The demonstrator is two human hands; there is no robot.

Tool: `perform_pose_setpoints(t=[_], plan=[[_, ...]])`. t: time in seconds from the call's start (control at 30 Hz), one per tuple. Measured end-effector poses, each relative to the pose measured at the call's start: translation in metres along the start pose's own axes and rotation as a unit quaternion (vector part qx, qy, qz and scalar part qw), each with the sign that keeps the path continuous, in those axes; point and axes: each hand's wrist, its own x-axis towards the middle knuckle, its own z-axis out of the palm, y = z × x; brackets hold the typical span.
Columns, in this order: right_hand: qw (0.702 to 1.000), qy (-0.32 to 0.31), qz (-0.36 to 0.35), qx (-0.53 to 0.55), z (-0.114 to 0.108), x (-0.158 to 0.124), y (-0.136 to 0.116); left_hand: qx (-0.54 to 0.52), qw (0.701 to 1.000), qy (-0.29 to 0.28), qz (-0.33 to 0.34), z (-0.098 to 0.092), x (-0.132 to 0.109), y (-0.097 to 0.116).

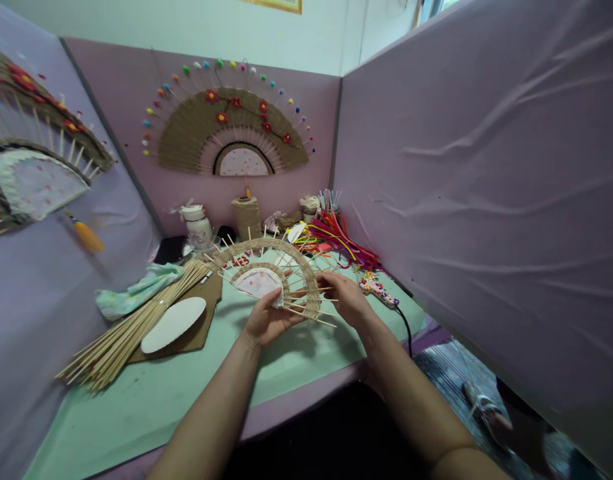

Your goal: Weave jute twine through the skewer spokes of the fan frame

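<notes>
A half-round fan of thin sticks woven with brown twine (314, 287) is held up over the table, its stick ends poking out past the outer band. At its base is a white half-circle panel with pink spots (256, 283). My left hand (269, 320) grips the fan near this panel, thumb in front and fingers behind. At the right end of the outer band, my right hand (344, 297) has its fingers curled closed beside the stick tips. What those fingertips pinch is too small to make out.
Left on the green-covered table (226, 370) lie a stick bundle (131, 327), a white oval card (174, 325) and cardboard (201, 327). Behind stand a twine spool (246, 217) and white bottle (197, 227). Right are colourful pipe cleaners (341, 240) and a corded glue gun (379, 291). Finished fans (186, 133) hang on partitions.
</notes>
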Motion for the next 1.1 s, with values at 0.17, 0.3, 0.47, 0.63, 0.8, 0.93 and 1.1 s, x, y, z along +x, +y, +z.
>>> perform_pose_setpoints(t=[0.17,0.3,0.47,0.63,0.8,0.93,1.1], plan=[[0.999,-0.024,-0.024,-0.04,-0.002,0.0,0.0,0.006,1.0,0.015,0.004,0.006,-0.001,-0.001],[1.0,-0.013,-0.025,0.008,-0.004,-0.002,-0.005,0.0,1.0,0.018,0.012,0.007,-0.002,0.001],[0.995,-0.054,-0.014,0.087,0.001,-0.013,0.003,-0.031,0.999,0.018,0.034,0.002,-0.002,0.006],[0.988,-0.14,-0.024,0.065,0.014,-0.021,0.034,-0.046,0.998,0.014,0.041,-0.002,-0.002,0.008],[0.986,-0.134,-0.085,0.045,0.015,-0.017,0.058,-0.045,0.998,0.009,0.045,-0.001,-0.002,0.009],[0.997,-0.042,-0.064,-0.015,0.012,-0.019,0.061,-0.057,0.997,0.009,0.044,-0.001,-0.003,0.011],[0.99,-0.01,-0.107,-0.089,0.015,-0.023,0.055,-0.067,0.997,-0.005,0.039,0.0,-0.003,0.008]])
